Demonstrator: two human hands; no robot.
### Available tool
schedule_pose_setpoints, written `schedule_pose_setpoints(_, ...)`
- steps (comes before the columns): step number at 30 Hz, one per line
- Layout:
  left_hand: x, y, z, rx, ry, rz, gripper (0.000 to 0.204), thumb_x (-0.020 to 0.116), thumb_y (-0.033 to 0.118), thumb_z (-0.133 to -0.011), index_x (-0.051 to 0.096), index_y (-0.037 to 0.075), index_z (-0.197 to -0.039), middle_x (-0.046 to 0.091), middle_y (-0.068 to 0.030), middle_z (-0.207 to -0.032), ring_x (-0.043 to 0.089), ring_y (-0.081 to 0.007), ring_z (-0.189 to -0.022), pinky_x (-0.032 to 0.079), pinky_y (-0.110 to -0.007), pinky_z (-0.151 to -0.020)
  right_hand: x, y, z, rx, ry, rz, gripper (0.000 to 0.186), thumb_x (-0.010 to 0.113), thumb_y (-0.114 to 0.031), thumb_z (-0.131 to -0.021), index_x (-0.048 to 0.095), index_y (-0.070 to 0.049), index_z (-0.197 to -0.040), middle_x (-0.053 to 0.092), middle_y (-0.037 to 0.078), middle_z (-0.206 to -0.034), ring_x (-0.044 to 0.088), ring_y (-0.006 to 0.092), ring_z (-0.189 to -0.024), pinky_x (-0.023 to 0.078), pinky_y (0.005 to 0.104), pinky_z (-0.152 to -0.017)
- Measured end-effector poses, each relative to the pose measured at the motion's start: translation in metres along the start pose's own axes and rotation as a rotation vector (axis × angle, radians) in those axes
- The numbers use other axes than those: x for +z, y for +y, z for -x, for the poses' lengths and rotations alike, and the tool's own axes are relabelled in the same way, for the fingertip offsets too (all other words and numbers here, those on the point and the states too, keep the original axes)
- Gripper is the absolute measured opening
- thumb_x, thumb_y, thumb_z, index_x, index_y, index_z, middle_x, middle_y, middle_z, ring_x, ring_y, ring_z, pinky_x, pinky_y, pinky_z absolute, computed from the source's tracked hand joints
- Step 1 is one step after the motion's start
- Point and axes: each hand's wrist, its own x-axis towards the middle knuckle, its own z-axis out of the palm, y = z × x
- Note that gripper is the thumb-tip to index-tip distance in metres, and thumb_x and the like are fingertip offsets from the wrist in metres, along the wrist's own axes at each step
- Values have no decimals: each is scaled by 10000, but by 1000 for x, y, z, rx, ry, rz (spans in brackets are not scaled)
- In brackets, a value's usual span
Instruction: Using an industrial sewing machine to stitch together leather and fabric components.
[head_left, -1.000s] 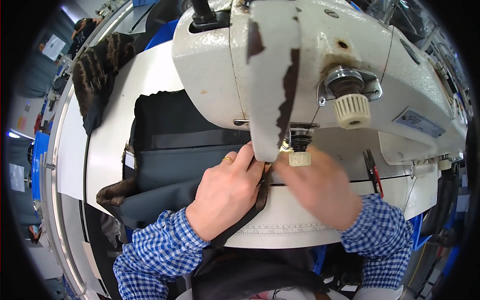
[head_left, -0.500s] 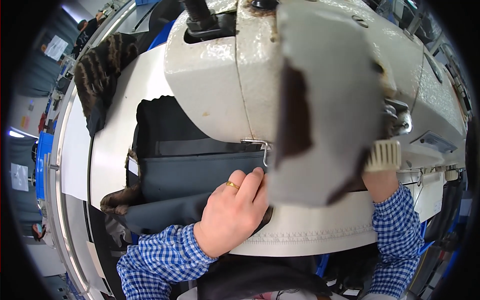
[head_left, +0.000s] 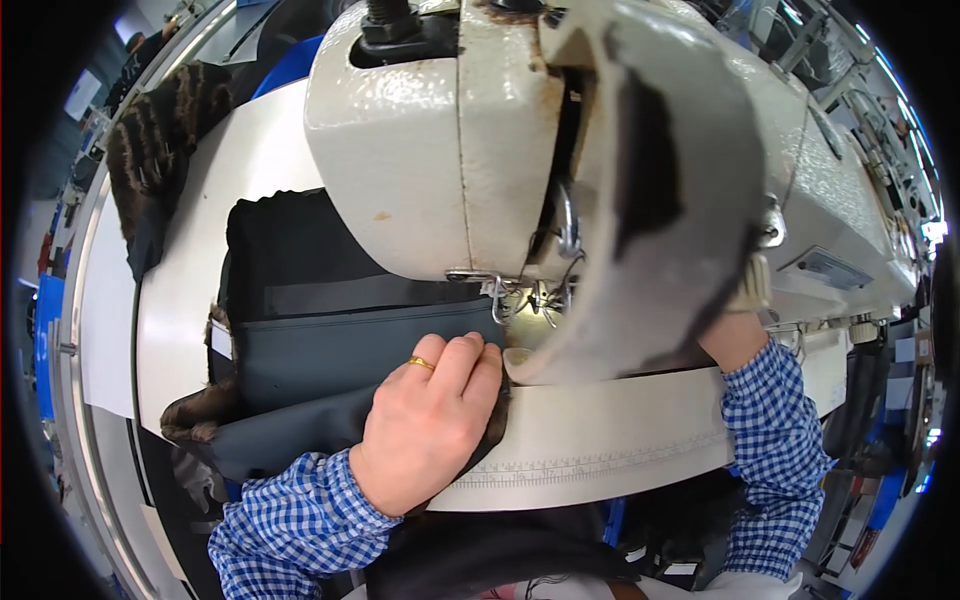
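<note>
My left hand point(head_left: 430, 420), a gold ring on one finger, bends its fingers together over the edge of a dark grey, leather-like panel point(head_left: 330, 355) with brown fur along its sides. Its fingertips are just left of the needle area point(head_left: 535, 300) of a white industrial sewing machine point(head_left: 390, 170). A grey-white curved cover point(head_left: 690, 200) on the machine, blurred and close to the camera, stands in front of my right hand point(head_left: 735, 340). Only the wrist and back of that hand show, beside a ribbed cream knob point(head_left: 752, 285); its fingers are hidden.
Another brown fur piece point(head_left: 165, 140) lies at the far left of the white table point(head_left: 190, 270). A ruler scale point(head_left: 590, 463) runs along the near table edge. Metal rail point(head_left: 85, 400) and blue bin point(head_left: 48, 345) flank the left side. A person point(head_left: 140, 60) is far off at upper left.
The whole view has shifted, with machine and hands now further left. The curved cover is turned differently, so the lit needle area shows. My left hand still holds the panel edge.
</note>
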Motion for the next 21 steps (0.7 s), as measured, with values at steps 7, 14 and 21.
schedule_pose_setpoints(7, 3, 5, -6, -43, -40, 67, 522, 758, 28, -629, 675, -6, -1143, 656, -126, -1103, 668, -265, -837, 574, -351, -821, -56, -20, -12, 572, -139, -1745, 211, 631, -63, -992, 701, 14, -1175, 719, 60, -973, 681, 110, -831, 566, 267, -741)
schedule_pose_setpoints(14, 6, 14, -7, 16, 18, -98, 360, 698, 31, -739, 716, -25, -1095, 655, -123, -1051, 638, -256, -837, 580, -359, -799, -64, -50, -32, 818, -649, -2103, 209, 657, -53, -975, 676, 27, -1168, 718, 73, -1035, 673, 111, -896, 566, 252, -776)
schedule_pose_setpoints(21, 5, 15, -8, 70, 69, -117, 353, 701, 19, -723, 709, -56, -1067, 657, -154, -1052, 608, -242, -797, 519, -310, -637, -35, -77, -22, 386, -324, -1880, 232, 598, -54, -1024, 644, 10, -1242, 666, 40, -1202, 618, 77, -1045, 500, 194, -913)
